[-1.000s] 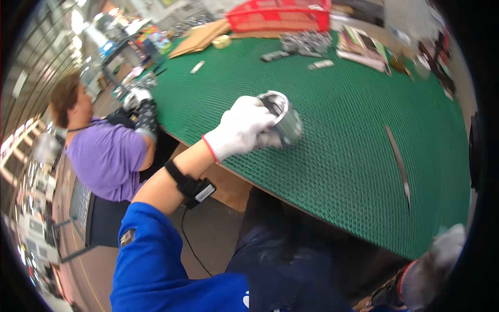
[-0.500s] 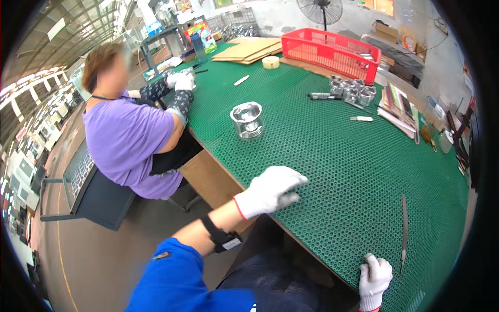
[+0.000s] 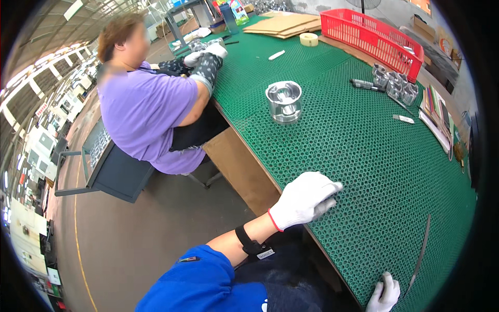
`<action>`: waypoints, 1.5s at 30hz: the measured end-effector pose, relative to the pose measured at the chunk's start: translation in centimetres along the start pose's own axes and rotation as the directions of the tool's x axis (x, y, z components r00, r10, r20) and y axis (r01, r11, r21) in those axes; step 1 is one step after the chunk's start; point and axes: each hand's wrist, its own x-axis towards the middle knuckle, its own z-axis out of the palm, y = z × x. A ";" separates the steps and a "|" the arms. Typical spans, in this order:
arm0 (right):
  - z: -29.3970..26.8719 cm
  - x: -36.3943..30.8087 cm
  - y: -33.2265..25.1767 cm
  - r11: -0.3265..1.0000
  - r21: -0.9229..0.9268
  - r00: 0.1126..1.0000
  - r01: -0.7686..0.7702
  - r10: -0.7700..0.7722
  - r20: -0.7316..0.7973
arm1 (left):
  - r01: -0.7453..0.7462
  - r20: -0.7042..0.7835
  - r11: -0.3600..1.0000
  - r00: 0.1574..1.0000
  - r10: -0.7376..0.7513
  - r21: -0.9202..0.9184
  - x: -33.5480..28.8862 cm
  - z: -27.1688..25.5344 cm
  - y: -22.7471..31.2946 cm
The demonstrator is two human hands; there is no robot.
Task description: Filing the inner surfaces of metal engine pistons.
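Note:
My left hand (image 3: 306, 200), in a white glove with a red cuff edge, rests near the front edge of the green mat (image 3: 358, 151). Its fingers stretch to the right, slightly apart, around nothing. Beyond it, a shiny metal piston (image 3: 285, 110) stands alone on the mat. At the lower right lies my right hand (image 3: 383, 294), also in a white glove, its fingers loosely bent and apart with nothing visible in them. Just beside it is a long thin grey strip (image 3: 422, 249), perhaps a file. The lower frame edge cuts off the right wrist.
Several more pistons (image 3: 397, 83) stand at the back right by dark pens (image 3: 367, 85), a small white-and-grey blade (image 3: 403, 119) and papers (image 3: 435, 119). Behind are a red crate (image 3: 371, 39), tape (image 3: 309, 39) and cardboard (image 3: 283, 23). A person in purple (image 3: 148, 114) works at the left.
The view has turned, so the whole scene sits further right and partly higher. Both hands keep about the same place over the mat, and the piston has not moved on it.

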 end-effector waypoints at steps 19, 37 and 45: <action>-0.5 -6.0 -4.3 0.991 0.083 0.983 -0.102 0.113 -0.146 | 0.174 0.180 0.047 0.970 0.167 -0.984 -0.8 -1.2 0.1; 14.8 -58.2 -28.7 -0.723 0.411 -0.751 -0.556 0.649 0.125 | 0.515 0.539 0.299 0.413 0.734 -0.803 -3.3 7.8 24.4; 13.4 -66.8 -33.9 -0.867 0.085 -0.833 -0.491 0.439 -0.336 | 0.425 0.646 0.514 0.267 0.715 -0.745 -3.7 7.3 29.8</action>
